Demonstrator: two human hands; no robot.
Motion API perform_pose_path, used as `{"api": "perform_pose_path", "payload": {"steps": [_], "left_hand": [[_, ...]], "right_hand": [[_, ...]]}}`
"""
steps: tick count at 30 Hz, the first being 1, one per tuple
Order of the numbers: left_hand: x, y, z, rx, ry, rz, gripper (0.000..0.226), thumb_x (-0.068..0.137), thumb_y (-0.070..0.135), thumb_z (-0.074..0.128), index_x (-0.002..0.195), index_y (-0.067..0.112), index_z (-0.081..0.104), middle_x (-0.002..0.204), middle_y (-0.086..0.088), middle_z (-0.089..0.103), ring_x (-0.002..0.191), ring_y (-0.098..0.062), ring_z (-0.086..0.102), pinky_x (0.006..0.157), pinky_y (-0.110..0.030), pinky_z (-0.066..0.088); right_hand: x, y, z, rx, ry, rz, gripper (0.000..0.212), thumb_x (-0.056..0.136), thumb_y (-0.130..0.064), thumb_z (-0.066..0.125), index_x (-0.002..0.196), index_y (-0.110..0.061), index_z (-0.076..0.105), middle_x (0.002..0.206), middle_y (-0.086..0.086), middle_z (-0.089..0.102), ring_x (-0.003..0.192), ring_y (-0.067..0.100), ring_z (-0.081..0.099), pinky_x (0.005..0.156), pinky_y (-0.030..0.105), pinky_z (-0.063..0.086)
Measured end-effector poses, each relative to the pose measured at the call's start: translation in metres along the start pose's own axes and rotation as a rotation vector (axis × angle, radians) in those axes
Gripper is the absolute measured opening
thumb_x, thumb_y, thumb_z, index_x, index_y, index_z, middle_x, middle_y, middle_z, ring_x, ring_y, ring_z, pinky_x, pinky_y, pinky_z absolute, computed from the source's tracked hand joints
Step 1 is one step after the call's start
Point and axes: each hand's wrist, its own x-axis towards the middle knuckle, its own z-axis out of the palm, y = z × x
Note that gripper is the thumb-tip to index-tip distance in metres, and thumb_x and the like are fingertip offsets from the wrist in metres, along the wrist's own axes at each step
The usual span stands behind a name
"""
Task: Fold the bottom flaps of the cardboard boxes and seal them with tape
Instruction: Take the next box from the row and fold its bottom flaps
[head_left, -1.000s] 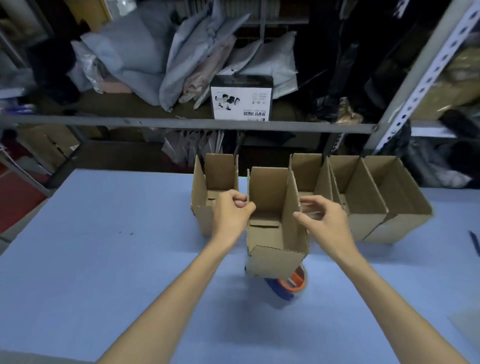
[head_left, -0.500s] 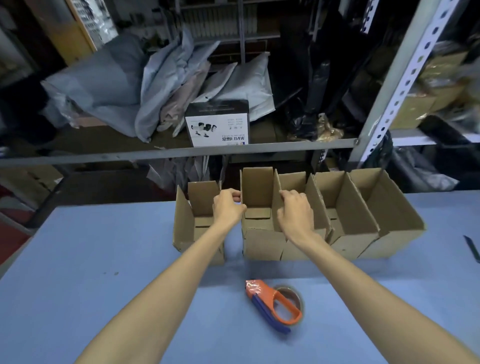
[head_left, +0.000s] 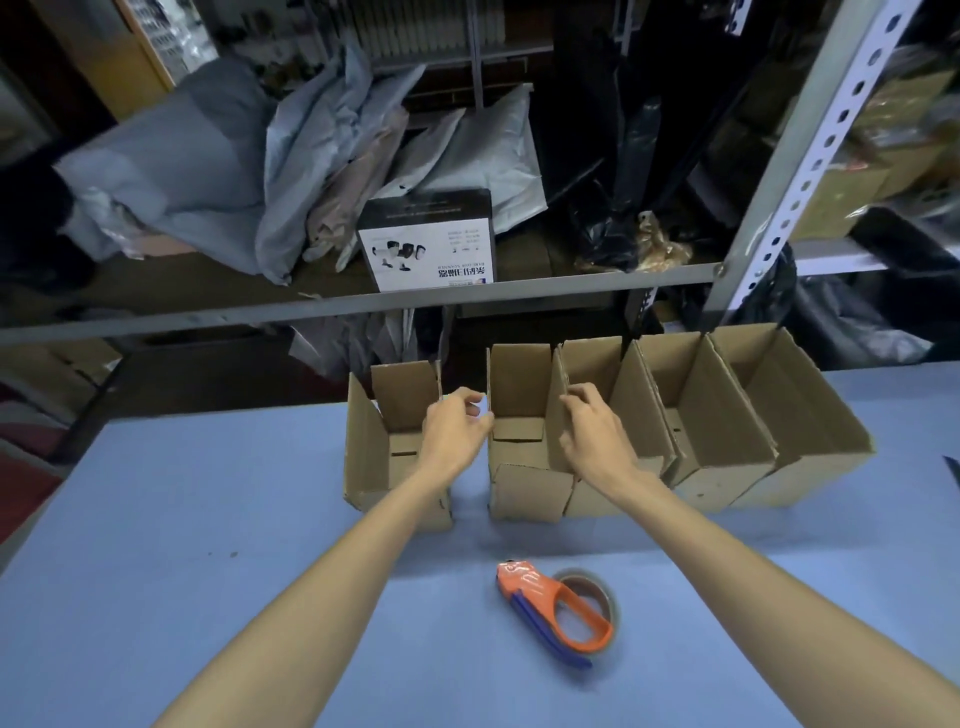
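Five cardboard boxes stood upright beyond the tape dispenser, flaps seemingly folded, taping unverifiable; right hand's grip clamped the nearest box's wall; left hand's grip could not be told.

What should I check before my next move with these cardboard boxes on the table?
1. Brown cardboard box second from the left stands upright in the row: ok.
2. Tape seal on its bottom: cannot tell, underside hidden.
3. Right hand has a grip on that box's right wall: ok.
4. Left hand clear of the box: cannot tell.
5. Orange-and-blue tape dispenser lies free on the blue table, near side: ok.
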Motion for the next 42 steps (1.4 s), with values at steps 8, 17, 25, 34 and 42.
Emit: {"api": "perform_pose_path", "payload": {"steps": [8, 17, 25, 34, 42], "left_hand": [[-0.050, -0.065, -0.043, 0.290, -0.010, 0.111, 0.038, 0.081, 0.046, 0.070, 0.109, 0.022, 0.064, 0.105, 0.009, 0.066, 0.097, -0.008, 0.062, 0.086, -0.033, 0.052], [-0.082, -0.093, -0.058, 0.505, 0.110, 0.170, 0.032, 0.071, -0.015, 0.045, 0.084, 0.009, 0.061, 0.087, -0.004, 0.065, 0.084, -0.028, 0.060, 0.070, -0.043, 0.047], [-0.098, -0.073, -0.163, 0.550, -0.078, 0.228, 0.040, 0.074, -0.016, 0.047, 0.062, 0.021, 0.038, 0.071, 0.007, 0.051, 0.069, -0.003, 0.064, 0.055, -0.025, 0.035], [-0.121, -0.061, -0.196, 0.495, -0.380, 0.226, 0.011, 0.081, 0.009, 0.073, 0.083, 0.014, 0.063, 0.083, -0.002, 0.061, 0.083, -0.021, 0.056, 0.069, -0.035, 0.044], [-0.158, -0.081, -0.164, 0.119, 0.074, 0.102, 0.064, 0.078, 0.048, 0.072, 0.135, 0.028, 0.049, 0.131, 0.014, 0.049, 0.120, -0.003, 0.044, 0.100, -0.026, 0.036]], "right_hand": [[-0.023, -0.014, -0.001, -0.063, 0.145, -0.150, 0.042, 0.085, -0.005, 0.059, 0.127, 0.000, 0.054, 0.124, 0.012, 0.052, 0.112, 0.027, 0.049, 0.086, 0.033, 0.046], [-0.073, -0.056, 0.017, 0.016, 0.014, -0.421, 0.043, 0.079, 0.005, 0.060, 0.121, -0.001, 0.057, 0.121, 0.015, 0.053, 0.109, 0.031, 0.052, 0.084, 0.038, 0.050], [-0.079, -0.125, 0.023, 0.173, -0.156, -0.685, 0.094, 0.074, -0.008, 0.077, 0.150, -0.020, 0.023, 0.150, 0.003, 0.029, 0.137, 0.017, 0.026, 0.109, 0.021, 0.023], [-0.088, -0.169, 0.019, 0.500, -0.195, -0.649, 0.032, 0.071, -0.022, 0.081, 0.095, -0.015, 0.062, 0.092, -0.008, 0.061, 0.089, 0.015, 0.054, 0.078, 0.032, 0.044], [-0.100, -0.164, 0.032, 0.915, -0.079, -0.202, 0.014, 0.080, -0.007, 0.070, 0.073, -0.006, 0.058, 0.066, -0.001, 0.054, 0.066, 0.012, 0.048, 0.064, 0.032, 0.039]]}}
